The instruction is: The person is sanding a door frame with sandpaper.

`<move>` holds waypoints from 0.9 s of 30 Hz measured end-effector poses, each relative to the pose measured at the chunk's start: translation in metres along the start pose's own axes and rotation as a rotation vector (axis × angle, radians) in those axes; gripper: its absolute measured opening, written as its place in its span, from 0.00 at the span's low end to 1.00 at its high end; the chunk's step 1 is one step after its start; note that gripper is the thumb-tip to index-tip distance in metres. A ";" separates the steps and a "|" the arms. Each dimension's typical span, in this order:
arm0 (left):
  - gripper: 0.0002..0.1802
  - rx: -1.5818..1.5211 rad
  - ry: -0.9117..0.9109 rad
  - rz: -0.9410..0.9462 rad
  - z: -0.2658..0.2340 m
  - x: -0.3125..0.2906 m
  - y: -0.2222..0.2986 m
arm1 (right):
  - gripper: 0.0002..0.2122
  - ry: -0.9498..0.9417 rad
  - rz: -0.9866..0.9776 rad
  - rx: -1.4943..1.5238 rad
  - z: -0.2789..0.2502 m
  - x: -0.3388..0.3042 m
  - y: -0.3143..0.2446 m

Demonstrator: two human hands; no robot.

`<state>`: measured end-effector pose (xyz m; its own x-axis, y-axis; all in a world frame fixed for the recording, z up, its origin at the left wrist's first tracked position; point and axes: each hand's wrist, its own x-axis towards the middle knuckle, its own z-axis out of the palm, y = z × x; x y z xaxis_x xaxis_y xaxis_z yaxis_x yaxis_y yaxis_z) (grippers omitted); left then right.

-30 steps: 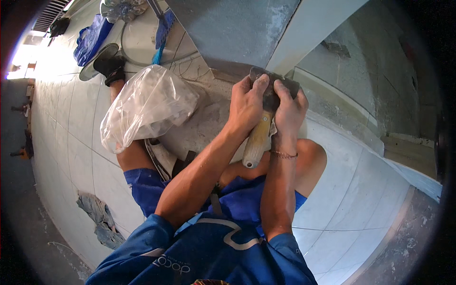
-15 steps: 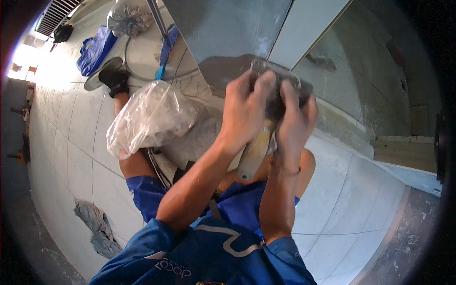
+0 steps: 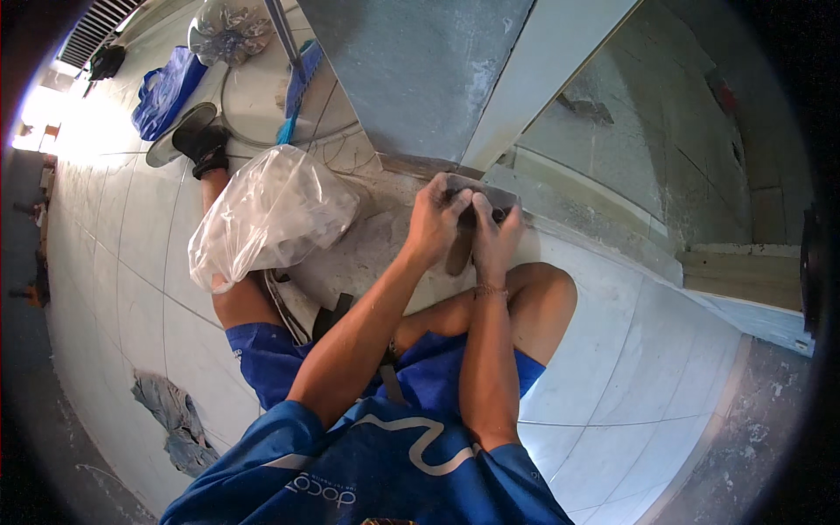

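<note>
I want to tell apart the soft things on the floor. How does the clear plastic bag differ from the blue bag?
The clear plastic bag is see-through, puffed up and lies against the person's leg. The blue bag is opaque, flatter and lies farther away, near the black shoe. Both rest crumpled on the pale tiled floor.

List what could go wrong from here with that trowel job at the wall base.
1. Both the left hand and the right hand grip the trowel with bare, dusty fingers, so its edge might scrape or pinch them.
2. The clear plastic bag lies close to the left forearm; a swing of the elbow could knock it over.
3. The person sits low with one leg folded under the arms, which may cramp the stroke.
</note>
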<state>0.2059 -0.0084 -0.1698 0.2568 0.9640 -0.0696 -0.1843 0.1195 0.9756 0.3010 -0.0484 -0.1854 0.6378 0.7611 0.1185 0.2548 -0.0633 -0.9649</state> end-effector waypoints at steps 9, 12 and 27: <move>0.07 0.038 0.010 -0.067 -0.015 0.020 -0.008 | 0.23 -0.018 -0.043 -0.044 0.012 0.013 -0.003; 0.07 0.104 -0.021 -0.044 0.002 0.019 -0.001 | 0.23 0.052 -0.036 -0.047 0.001 0.012 0.010; 0.08 -0.039 0.072 -0.141 0.013 0.019 -0.012 | 0.19 0.108 -0.035 -0.038 0.002 0.018 0.011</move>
<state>0.2248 0.0050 -0.1806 0.2141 0.9514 -0.2213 -0.1880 0.2624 0.9465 0.3140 -0.0343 -0.1947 0.7018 0.6896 0.1787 0.3048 -0.0639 -0.9503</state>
